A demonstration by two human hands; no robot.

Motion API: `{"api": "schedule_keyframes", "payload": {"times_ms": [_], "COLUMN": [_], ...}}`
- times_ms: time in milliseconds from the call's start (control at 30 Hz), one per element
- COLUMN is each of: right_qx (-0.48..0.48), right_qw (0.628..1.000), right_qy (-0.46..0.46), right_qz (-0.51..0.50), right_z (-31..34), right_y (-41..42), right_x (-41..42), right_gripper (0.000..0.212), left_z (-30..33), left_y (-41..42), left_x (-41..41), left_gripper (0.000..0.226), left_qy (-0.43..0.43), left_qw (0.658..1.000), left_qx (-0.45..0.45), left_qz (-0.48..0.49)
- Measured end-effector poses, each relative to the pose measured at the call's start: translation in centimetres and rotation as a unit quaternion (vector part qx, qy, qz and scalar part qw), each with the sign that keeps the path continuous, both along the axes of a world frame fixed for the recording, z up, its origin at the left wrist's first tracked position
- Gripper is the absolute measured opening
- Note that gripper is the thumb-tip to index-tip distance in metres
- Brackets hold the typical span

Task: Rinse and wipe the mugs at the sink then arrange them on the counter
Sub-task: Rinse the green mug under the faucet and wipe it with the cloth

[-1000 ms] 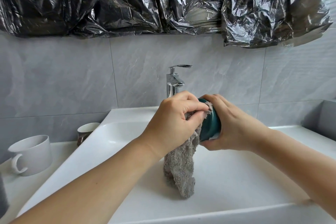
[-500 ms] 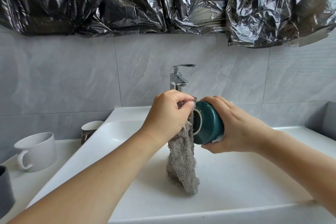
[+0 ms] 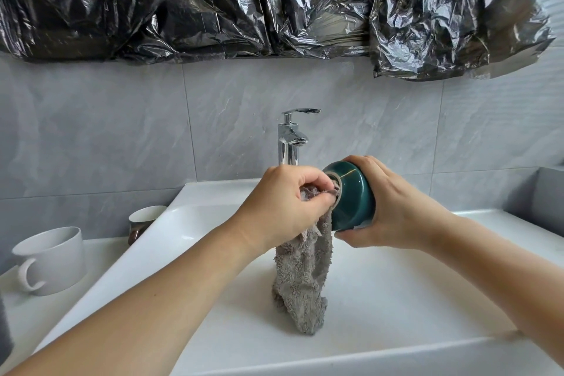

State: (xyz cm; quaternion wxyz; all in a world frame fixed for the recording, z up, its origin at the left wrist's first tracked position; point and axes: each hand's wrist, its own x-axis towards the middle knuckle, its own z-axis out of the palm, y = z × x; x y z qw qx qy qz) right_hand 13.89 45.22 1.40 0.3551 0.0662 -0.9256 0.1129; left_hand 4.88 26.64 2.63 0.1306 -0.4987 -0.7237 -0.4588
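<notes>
Held sideways over the sink point(image 3: 396, 308), the green mug point(image 3: 351, 195), glazed, probably wet and slippery, sits in the right hand point(image 3: 393, 210) grip around its body, the left hand point(image 3: 287, 207) pinching the soft grey cloth point(image 3: 302, 284) against its base.

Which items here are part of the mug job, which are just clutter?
In play:
green mug, held by right hand
grey cloth, gripped by left hand
white mug
brown mug
sink
tap

Just there:
black plastic sheeting
tiled wall
</notes>
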Motion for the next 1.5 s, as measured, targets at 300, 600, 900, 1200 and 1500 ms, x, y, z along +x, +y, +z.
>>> {"api": "schedule_keyframes", "payload": {"times_ms": [300,600,900,1200,1500], "right_qx": [0.048,0.0,-0.155,-0.433,-0.646], "right_qw": [0.999,1.0,0.986,0.901,0.758], "right_qy": [0.01,0.028,0.02,0.036,-0.066], "right_qz": [0.017,0.008,-0.05,0.012,0.064], "right_z": [-0.2,0.1,0.4,4.0,13.1], "right_y": [-0.3,-0.2,-1.0,-5.6,-10.2], "right_x": [-0.3,0.1,1.0,5.5,15.2], "right_gripper": [0.094,0.094,0.086,0.033,0.044], "left_z": [0.6,1.3,0.4,2.4,10.1], "left_y": [-0.4,-0.9,-2.6,-4.1,-6.0], "left_x": [0.1,0.3,-2.9,2.4,13.5], "left_gripper": [0.005,0.014,0.003,0.011,0.054], "left_qy": [0.034,-0.074,-0.05,-0.013,0.089], "left_qw": [0.997,0.996,0.973,0.997,0.996], "left_qx": [0.002,-0.023,-0.209,-0.016,-0.008], "left_qz": [0.065,-0.046,0.086,0.077,-0.004]}}
